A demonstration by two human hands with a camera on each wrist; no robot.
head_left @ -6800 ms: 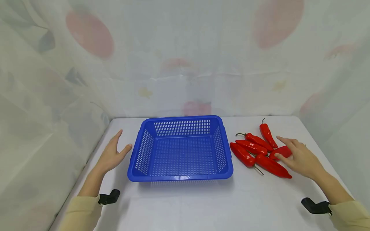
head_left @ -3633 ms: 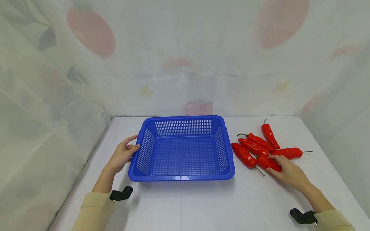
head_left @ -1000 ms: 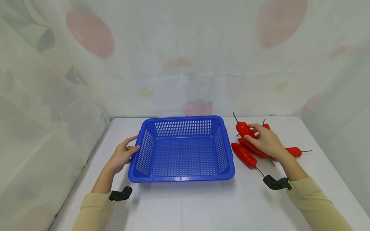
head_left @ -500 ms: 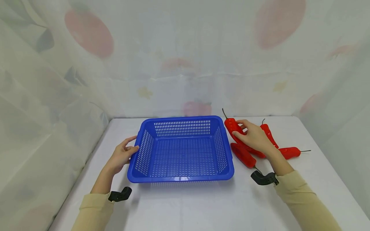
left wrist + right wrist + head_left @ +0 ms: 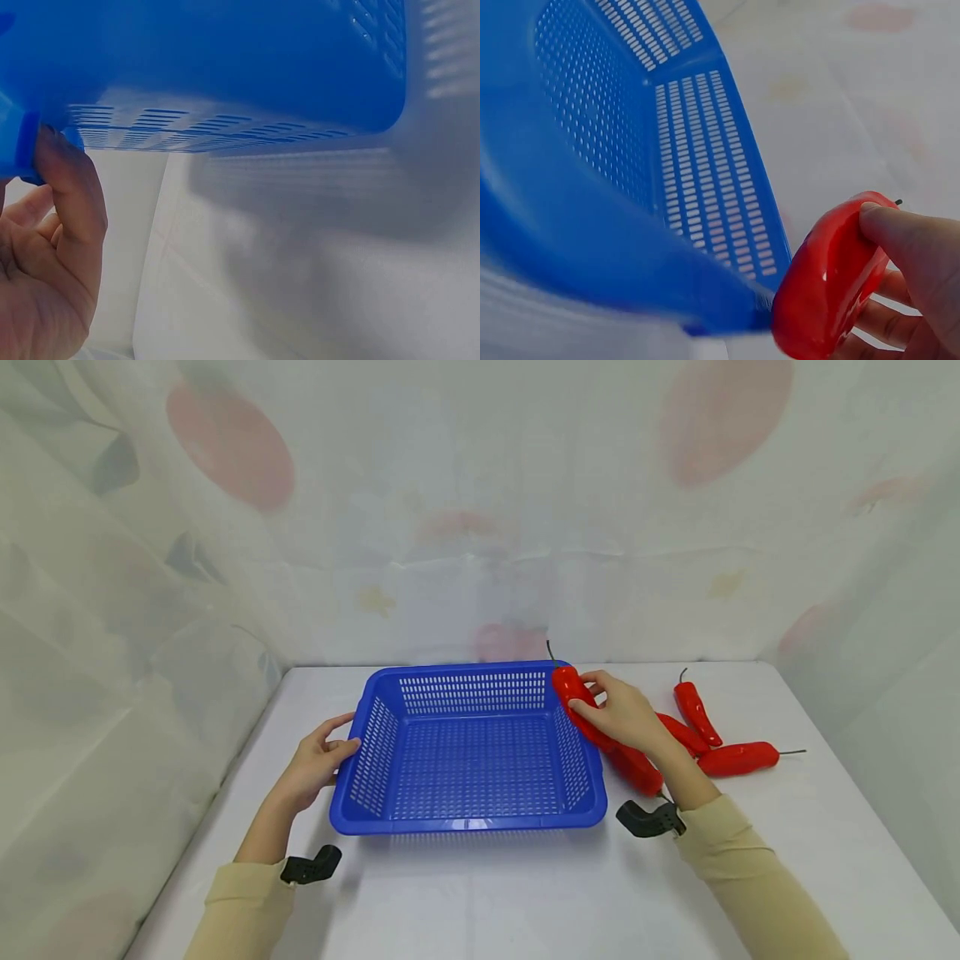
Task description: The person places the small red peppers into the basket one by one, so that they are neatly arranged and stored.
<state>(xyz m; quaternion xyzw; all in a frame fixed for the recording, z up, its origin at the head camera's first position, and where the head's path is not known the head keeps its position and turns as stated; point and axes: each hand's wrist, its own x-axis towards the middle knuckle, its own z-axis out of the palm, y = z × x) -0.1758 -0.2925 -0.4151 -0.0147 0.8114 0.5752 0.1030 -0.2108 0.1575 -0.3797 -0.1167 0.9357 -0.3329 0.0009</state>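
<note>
Pinching a red pepper [image 5: 567,691] between thumb and fingers, the right grip [image 5: 622,714] holds it at the right rim of the blue basket [image 5: 465,824]; in the head view the pepper overlaps that rim, and whether it touches cannot be told. The relation that matters is that the basket's hollow lies to the left of this grip, while the pepper's long axis slants, stem end away from the person and leftward, tip nearer and rightward. The right grip is the nearer one, the left grip [image 5: 311,768] holding the opposite rim. Outward on the white counter [image 5: 480,902], a second pepper [image 5: 636,772] lies beside the basket, and more peppers [image 5: 738,760] rest farther right. The left wrist view shows a finger against the rim's underside, hidden from the head; the right wrist view shows fingers behind the pepper, opposite the thumb
</note>
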